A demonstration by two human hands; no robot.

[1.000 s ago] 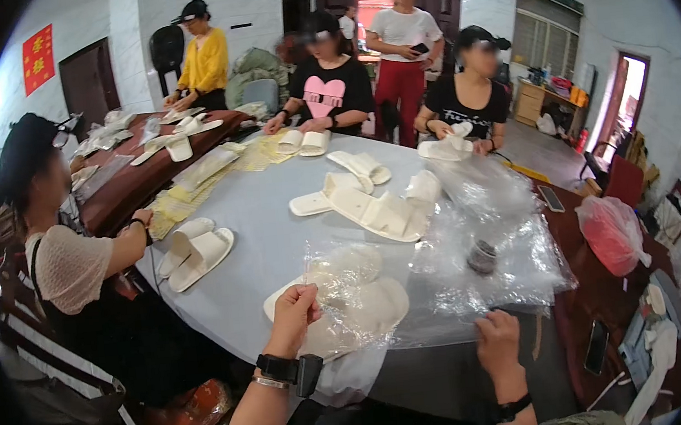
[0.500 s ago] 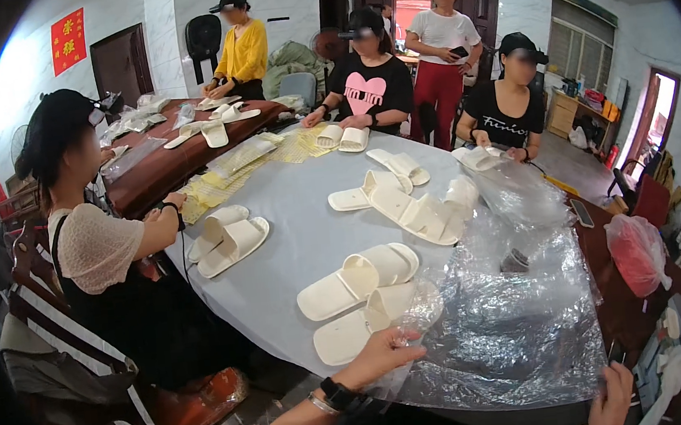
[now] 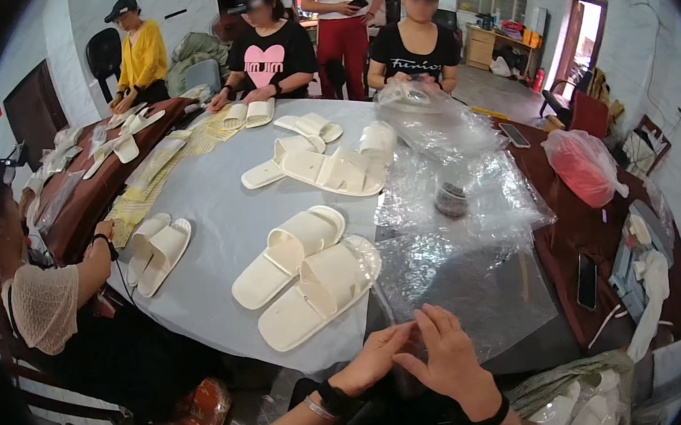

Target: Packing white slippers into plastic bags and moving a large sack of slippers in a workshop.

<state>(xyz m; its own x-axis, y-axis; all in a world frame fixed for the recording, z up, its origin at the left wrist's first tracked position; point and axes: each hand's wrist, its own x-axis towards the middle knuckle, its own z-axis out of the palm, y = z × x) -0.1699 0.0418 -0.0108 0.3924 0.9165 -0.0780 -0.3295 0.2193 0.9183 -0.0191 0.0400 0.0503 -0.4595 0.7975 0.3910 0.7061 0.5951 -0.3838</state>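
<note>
At the table's near edge my two hands meet. My left hand (image 3: 378, 360) has its fingers pressed together, and what they hold, if anything, I cannot make out. Beside it my right hand (image 3: 452, 364) is open, its fingers stretched out and their tips close to the left fingertips. Just beyond my hands, clear plastic bags (image 3: 477, 269) lie spread on the table. A pair of cream slippers, one nearer (image 3: 315, 291) and one farther (image 3: 291, 250), lies to the left of the plastic. A small round dark object (image 3: 450, 199) sits on the bags.
More slippers (image 3: 332, 168) lie on the grey-covered table (image 3: 206, 262). Two phones, one near (image 3: 586, 281) and one far (image 3: 515, 135), and a red plastic bag (image 3: 582, 166) are at the right. Co-workers (image 3: 415, 45) are around the tables. A wooden chair (image 3: 192, 419) stands lower left.
My view has turned right. My left hand has let go of the clear plastic's edge it pinched, and my right hand has come from the far right to meet it.
</note>
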